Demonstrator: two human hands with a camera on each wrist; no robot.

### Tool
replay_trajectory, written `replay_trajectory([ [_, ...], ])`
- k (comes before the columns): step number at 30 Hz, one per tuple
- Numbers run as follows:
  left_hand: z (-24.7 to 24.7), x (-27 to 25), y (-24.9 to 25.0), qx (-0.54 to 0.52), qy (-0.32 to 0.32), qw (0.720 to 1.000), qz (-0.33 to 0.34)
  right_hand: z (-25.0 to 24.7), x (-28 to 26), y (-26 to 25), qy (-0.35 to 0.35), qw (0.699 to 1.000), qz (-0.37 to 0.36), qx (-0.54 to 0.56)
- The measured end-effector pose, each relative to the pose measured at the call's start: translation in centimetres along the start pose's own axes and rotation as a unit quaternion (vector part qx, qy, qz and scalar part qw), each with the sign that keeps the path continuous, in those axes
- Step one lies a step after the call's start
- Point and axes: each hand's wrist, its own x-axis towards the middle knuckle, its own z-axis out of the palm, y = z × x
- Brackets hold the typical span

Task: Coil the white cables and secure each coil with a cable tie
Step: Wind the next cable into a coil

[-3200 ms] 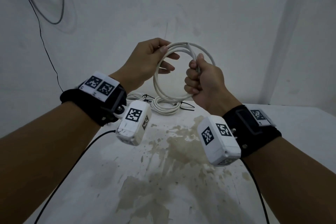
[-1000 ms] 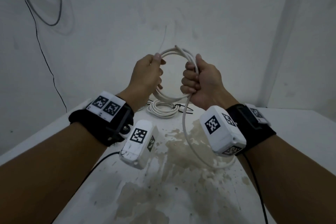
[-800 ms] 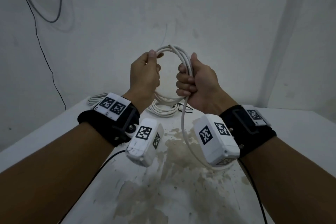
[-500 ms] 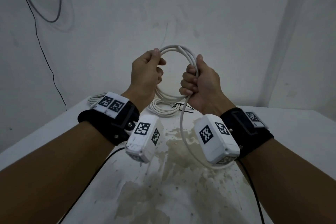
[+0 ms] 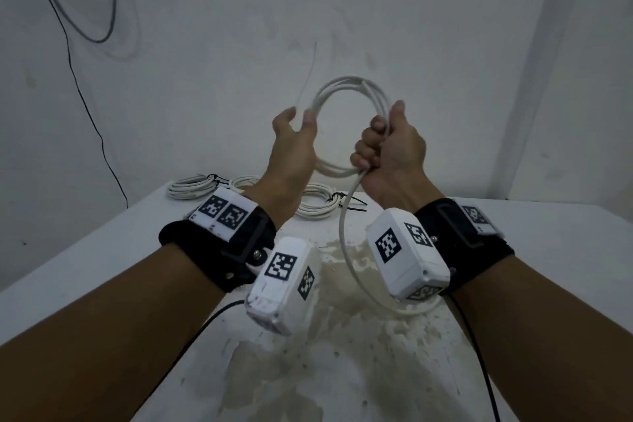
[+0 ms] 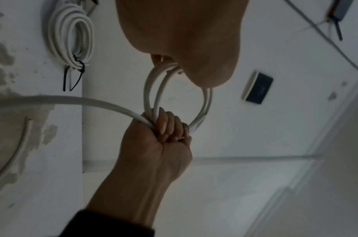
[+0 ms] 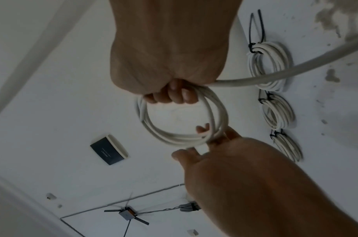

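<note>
right hand (image 5: pixel 390 151) clenched on coil (image 5: pixel 346 86) held up over table (image 5: pixel 85 250), loose tail (image 5: pixel 346 250) drooping to tabletop, left hand (image 5: pixel 291 147) fingers loosely curved around coil's left side, three tied coils (image 7: pixel 268 64) at table's far edge

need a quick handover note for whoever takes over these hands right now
Right hand: fist clamped on the white coil, held up over the table.
Left hand: fingers loose at the coil's opposite side, guiding, no firm grip.
A loose tail hangs from the right fist down to the table.
Done: three tied coils at the table's far edge.
Left: wind in the tail, tie this coil.
</note>
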Motion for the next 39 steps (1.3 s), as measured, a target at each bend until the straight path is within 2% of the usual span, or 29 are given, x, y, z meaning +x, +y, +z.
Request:
replay_trajectory([
  [2, -0.1, -1.2, -0.3, 0.116, 0.038, 0.991, 0.046, -0.1, 0.6, -0.8, 0.047, 0.998, -0.049, 0.015],
  [3, -0.1, -2.1, -0.3, 0.142, 0.028, 0.987, 0.068, -0.1, 0.8, -1.2, 0.061, 0.996, -0.066, 0.023],
  [4, 0.0, -3.1, -0.2, 0.154, -0.02, 0.986, 0.065, -0.1, 0.9, -1.6, 0.07, 0.994, -0.077, 0.029],
  [5, 0.3, -4.2, -0.1, 0.16, -0.091, 0.983, 0.022, -0.1, 0.8, -1.8, 0.075, 0.993, -0.085, 0.033],
  [6, 0.7, -5.1, 0.1, 0.153, -0.163, 0.973, -0.049, -0.1, 0.7, -2.0, 0.074, 0.993, -0.089, 0.035],
  [7, 1.2, -5.6, 0.2, 0.123, -0.213, 0.961, -0.13, 0.1, 0.6, -2.0, 0.07, 0.993, -0.09, 0.034],
  [8, 1.6, -5.6, 0.0, 0.061, -0.227, 0.951, -0.203, 0.2, 0.3, -1.9, 0.064, 0.994, -0.088, 0.033],
  [10, 2.3, -5.0, 0.0, -0.08, -0.18, 0.94, -0.28, 0.4, -0.1, -1.7, 0.055, 0.995, -0.08, 0.025],
  [12, 2.9, -4.1, 0.3, -0.166, -0.081, 0.939, -0.289, 0.2, -0.4, -1.7, 0.058, 0.995, -0.075, 0.006],
  [15, 3.3, -3.1, 0.7, -0.23, 0.018, 0.937, -0.263, -0.3, -0.8, -1.7, 0.07, 0.994, -0.076, -0.041],
  [20, 3.0, -2.5, 1.7, -0.259, 0.063, 0.936, -0.232, -1.4, -1.2, -3.1, 0.09, 0.991, -0.085, -0.049],
  [22, 3.1, -2.7, 2.1, -0.243, 0.075, 0.944, -0.208, -1.8, -1.2, -3.8, 0.093, 0.991, -0.081, -0.042],
  [24, 3.5, -2.6, 2.2, -0.153, 0.066, 0.972, -0.164, -2.0, -1.4, -3.8, 0.083, 0.993, -0.065, -0.043],
  [26, 3.6, -2.1, 2.2, -0.024, 0.04, 0.995, -0.085, -2.0, -1.7, -3.2, 0.058, 0.997, -0.041, -0.035],
  [28, 3.4, -1.2, 2.1, 0.124, 0.02, 0.992, 0.006, -2.1, -2.0, -2.7, 0.039, 0.999, -0.027, -0.025],
  [30, 2.9, -0.8, 2.0, 0.207, 0.018, 0.976, 0.07, -2.2, -2.1, -2.5, 0.022, 1.0, -0.013, -0.006],
  [32, 2.3, -0.3, 1.7, 0.218, -0.005, 0.971, 0.096, -2.3, -2.1, -2.5, 0.006, 1.0, 0.004, 0.017],
  [35, 1.2, -0.2, 1.4, 0.14, -0.073, 0.982, 0.102, -2.4, -2.0, -2.4, -0.011, 0.999, 0.025, 0.036],
  [37, 0.7, -0.1, 1.2, 0.149, -0.082, 0.977, 0.128, -2.1, -2.0, -2.1, -0.018, 0.999, 0.03, 0.024],
  [39, 0.7, 0.4, 1.5, 0.144, -0.06, 0.98, 0.124, -1.8, -2.0, -1.7, -0.021, 0.999, 0.03, -0.016],
])
